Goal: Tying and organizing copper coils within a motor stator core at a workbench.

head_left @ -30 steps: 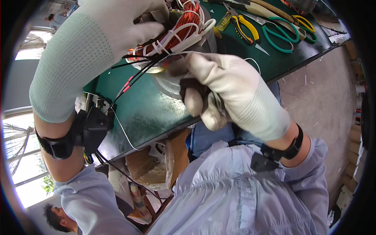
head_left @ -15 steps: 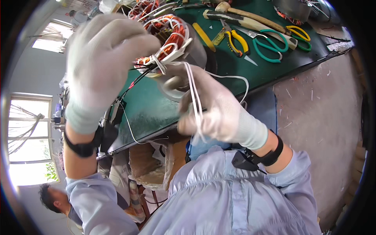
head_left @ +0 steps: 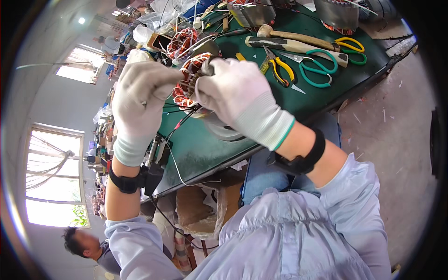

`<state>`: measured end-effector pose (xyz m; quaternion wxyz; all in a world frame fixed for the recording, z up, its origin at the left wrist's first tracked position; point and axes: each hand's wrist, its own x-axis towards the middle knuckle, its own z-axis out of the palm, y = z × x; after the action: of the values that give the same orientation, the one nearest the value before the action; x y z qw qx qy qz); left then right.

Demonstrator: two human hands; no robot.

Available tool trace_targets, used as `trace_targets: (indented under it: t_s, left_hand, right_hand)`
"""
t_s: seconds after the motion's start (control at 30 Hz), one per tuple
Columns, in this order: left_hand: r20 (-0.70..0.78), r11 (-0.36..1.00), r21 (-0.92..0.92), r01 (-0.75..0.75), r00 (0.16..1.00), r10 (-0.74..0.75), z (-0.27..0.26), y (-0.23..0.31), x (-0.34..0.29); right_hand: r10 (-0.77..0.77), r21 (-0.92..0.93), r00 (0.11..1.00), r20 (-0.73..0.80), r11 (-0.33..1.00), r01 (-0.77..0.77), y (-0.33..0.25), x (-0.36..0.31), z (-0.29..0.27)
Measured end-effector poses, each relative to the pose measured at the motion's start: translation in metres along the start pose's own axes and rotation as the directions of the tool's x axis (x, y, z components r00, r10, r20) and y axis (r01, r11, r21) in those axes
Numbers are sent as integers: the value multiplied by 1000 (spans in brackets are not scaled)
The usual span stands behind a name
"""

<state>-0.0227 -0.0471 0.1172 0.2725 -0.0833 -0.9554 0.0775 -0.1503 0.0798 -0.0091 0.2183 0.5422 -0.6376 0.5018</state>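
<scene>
A motor stator with an orange-red copper winding, laced with white cord, stands on the green table in front of me. Its grey metal casing shows below my right wrist. My left hand, in a white glove, is closed with its fingertips at the winding's left side. On the opposite side my right hand, also gloved, is closed with bent fingers against the winding's top and inner edge. What either hand pinches is hidden among the fingers. Black and red leads hang from the winding toward the left.
Right of the stator lie yellow-black pliers, teal-handled scissors, yellow-green scissors and a wooden-handled hammer. Other stators stand at the back. A cardboard box sits below the table edge; a person is at lower left.
My right hand has risen from below the stator to its winding. The white cord loop hanging over that hand is out of sight. My left hand appears lower and farther right, beside the winding.
</scene>
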Motion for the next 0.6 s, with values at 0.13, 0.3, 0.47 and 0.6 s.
trace_targets:
  t_s: [0.13, 0.3, 0.47, 0.6]
  left_hand:
    - [346, 813, -356, 461, 873, -344, 21, -25, -14]
    - [496, 641, -534, 552, 818, -291, 45, -47, -5]
    - [371, 633, -621, 463, 884, -283, 77, -51, -16]
    - [205, 887, -460, 49, 977, 53, 81, -62, -8]
  right_hand:
    - [-157, -33, 972, -175, 988, 154, 11, 18, 15]
    - [-220, -13, 958, -186, 975, 221, 16, 45, 35]
    - [13, -60, 994, -110, 998, -20, 9, 39, 59]
    - [39, 222, 945, -324, 974, 36, 13, 38, 53]
